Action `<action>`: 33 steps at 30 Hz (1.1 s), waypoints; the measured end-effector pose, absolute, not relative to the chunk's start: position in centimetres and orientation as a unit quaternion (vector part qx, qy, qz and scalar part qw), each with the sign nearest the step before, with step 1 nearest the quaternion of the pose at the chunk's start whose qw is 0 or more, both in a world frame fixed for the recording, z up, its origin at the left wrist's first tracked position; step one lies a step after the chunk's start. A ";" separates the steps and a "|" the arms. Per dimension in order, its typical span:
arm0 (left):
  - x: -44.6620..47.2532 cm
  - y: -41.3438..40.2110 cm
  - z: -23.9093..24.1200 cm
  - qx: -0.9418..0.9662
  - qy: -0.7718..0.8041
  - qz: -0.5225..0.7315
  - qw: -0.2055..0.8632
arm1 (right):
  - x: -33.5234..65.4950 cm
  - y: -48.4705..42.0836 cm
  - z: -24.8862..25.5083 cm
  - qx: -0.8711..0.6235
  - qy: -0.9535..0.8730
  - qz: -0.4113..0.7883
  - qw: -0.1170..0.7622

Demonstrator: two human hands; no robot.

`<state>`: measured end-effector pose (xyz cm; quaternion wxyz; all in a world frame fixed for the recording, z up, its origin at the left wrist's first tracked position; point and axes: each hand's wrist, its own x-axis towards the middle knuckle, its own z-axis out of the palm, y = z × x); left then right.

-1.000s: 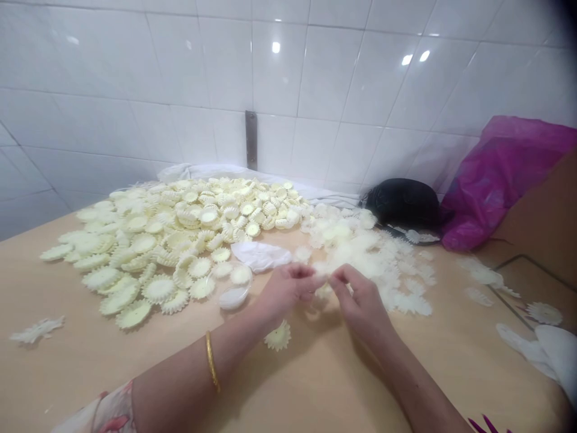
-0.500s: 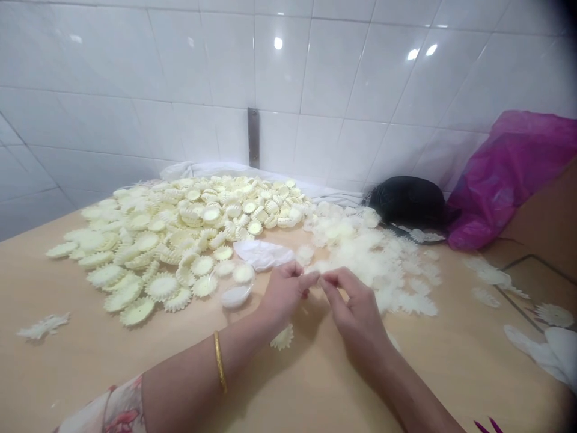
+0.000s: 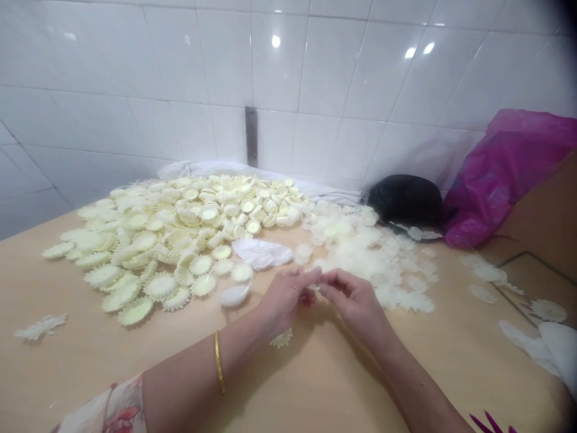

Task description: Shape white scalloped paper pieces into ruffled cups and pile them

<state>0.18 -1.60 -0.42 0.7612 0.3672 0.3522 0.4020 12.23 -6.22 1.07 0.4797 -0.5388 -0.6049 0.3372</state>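
Note:
My left hand [image 3: 288,296], with a gold bangle on its wrist, is closed with thumb and fingertips pinched together. Its fingertips meet those of my right hand [image 3: 354,299], also closed in a pinch. Between them shows a sliver of a small pale scalloped piece [image 3: 316,288]; most of it is hidden by the fingers. Under my left wrist, a pale yellow scalloped disc [image 3: 282,338] lies on the table. Beyond the hands spreads a heap of pale yellow scalloped discs [image 3: 148,240], with thinner whitish scalloped pieces [image 3: 360,252] to its right.
A white cloth piece [image 3: 261,254] and a small white oval dish [image 3: 235,294] lie before the heap. At the back right are a black rounded object [image 3: 406,198] and a magenta plastic bag [image 3: 500,174]. Loose pieces [image 3: 547,310] lie at the right. A tiled wall [image 3: 180,126] stands behind.
Both hands stay together at nearly the same spot. The fingers have shifted slightly, and a pale edge now shows between them. The view has moved a little.

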 end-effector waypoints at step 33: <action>-0.2 -2.1 0.0 0.581 0.380 0.455 0.558 | 12.9 -5.6 0.4 -0.556 -0.540 0.354 0.523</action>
